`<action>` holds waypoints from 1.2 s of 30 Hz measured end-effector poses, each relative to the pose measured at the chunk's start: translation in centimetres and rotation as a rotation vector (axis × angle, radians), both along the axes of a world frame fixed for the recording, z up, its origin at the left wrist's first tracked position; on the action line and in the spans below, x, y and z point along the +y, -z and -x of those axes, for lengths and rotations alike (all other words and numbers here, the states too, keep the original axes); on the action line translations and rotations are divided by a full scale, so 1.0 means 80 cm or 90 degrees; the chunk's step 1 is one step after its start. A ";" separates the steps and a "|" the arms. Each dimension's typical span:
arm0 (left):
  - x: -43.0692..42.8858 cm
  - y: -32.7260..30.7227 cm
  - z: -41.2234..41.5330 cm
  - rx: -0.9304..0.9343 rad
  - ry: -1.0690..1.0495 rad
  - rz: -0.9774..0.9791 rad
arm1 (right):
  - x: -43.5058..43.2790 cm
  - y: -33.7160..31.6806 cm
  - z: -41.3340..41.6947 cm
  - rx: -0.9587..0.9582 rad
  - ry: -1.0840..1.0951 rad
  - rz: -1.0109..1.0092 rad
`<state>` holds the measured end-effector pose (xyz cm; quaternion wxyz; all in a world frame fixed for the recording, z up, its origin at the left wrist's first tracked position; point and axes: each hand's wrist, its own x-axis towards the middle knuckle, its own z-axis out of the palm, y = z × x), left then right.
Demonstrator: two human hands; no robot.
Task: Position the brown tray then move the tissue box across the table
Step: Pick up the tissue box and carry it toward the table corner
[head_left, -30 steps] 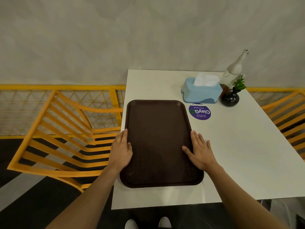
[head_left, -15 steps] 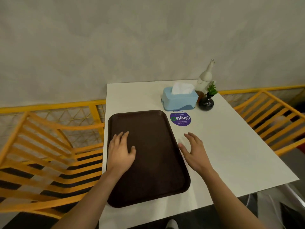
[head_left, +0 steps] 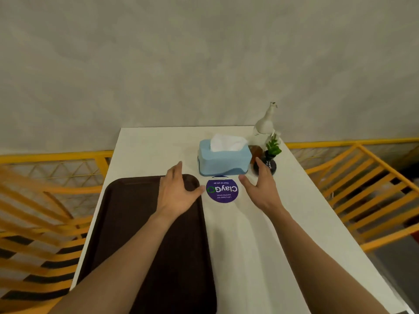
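Note:
The brown tray (head_left: 127, 223) lies flat on the left half of the white table (head_left: 294, 223), its long side running away from me. A light blue tissue box (head_left: 224, 159) with white tissue sticking out stands at the far middle of the table. My left hand (head_left: 176, 191) hovers over the tray's far right corner, fingers apart, holding nothing. My right hand (head_left: 260, 184) is open just right of a round purple sticker (head_left: 222, 191), a little short of the box's right end. Neither hand touches the box.
A small black vase with a green plant (head_left: 269, 159) and a white bottle (head_left: 265, 125) stand close to the right of the box, against the grey wall. Yellow slatted chairs (head_left: 362, 189) flank the table on both sides.
Both hands have left the tray's sides and moved forward toward the tissue box. The tray stays where it lay. The view has shifted closer to the far end of the table.

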<state>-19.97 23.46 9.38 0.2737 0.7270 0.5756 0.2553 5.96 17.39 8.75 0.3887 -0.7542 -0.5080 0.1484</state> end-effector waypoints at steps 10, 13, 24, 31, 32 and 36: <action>0.096 0.038 -0.114 -0.089 -0.047 0.075 | 0.101 0.040 -0.071 0.137 -0.063 0.035; 0.120 0.050 -0.128 -0.095 -0.046 0.090 | 0.114 0.050 -0.072 0.135 -0.086 0.011; 0.160 0.077 -0.142 -0.216 0.008 0.126 | 0.137 0.087 -0.072 0.204 -0.028 0.008; 0.164 0.075 -0.141 -0.233 0.008 0.132 | 0.145 0.094 -0.076 0.218 -0.041 0.003; 0.165 0.073 -0.140 -0.234 0.008 0.130 | 0.145 0.093 -0.075 0.216 -0.047 -0.003; 0.163 0.062 -0.128 -0.242 0.008 0.113 | 0.145 0.084 -0.068 0.207 -0.080 -0.032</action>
